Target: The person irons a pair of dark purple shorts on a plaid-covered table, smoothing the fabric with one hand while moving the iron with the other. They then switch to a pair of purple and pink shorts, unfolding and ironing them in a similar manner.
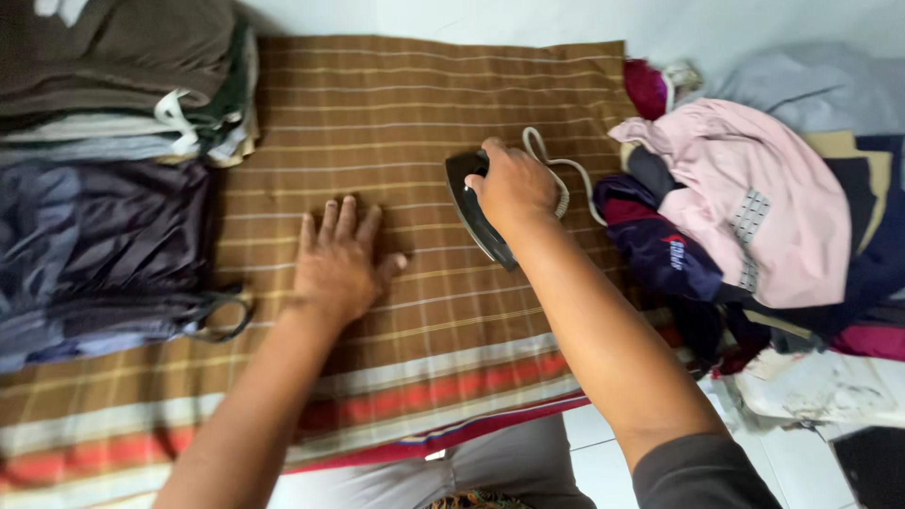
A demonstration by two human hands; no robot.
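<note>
On the far left we see a stack of folded clothes (113, 85), greys, greens and a brown piece on top, and below it dark blue garments (104, 254) lying flat, one with a loop of strap (222, 316) trailing onto the striped brown cloth (396, 104). That cloth is spread flat across the middle, with red and cream bands along its near edge.

Our left hand (339, 264) rests on the cloth, palm down, fingers spread and flat, holding nothing. It lies near the iron, with a strip of bare cloth between them. If the iron slides leftward while the hand stays pressed there, we judge the fingertips could be burned.

Our right hand (514, 184) is closed around the handle of the dark iron (476, 212), which sits on the cloth just right of centre, tipped so that its edge shows. Should it pause in one spot, the cloth beneath could scorch.

Behind the hand the pale cord (566, 170) loops toward the heap of unfolded clothes (754, 207) on the right, pink, navy and maroon. We think the cord could snag on that heap and jerk the iron, or the iron could brush the nearest garment, which lies just beside it.
</note>
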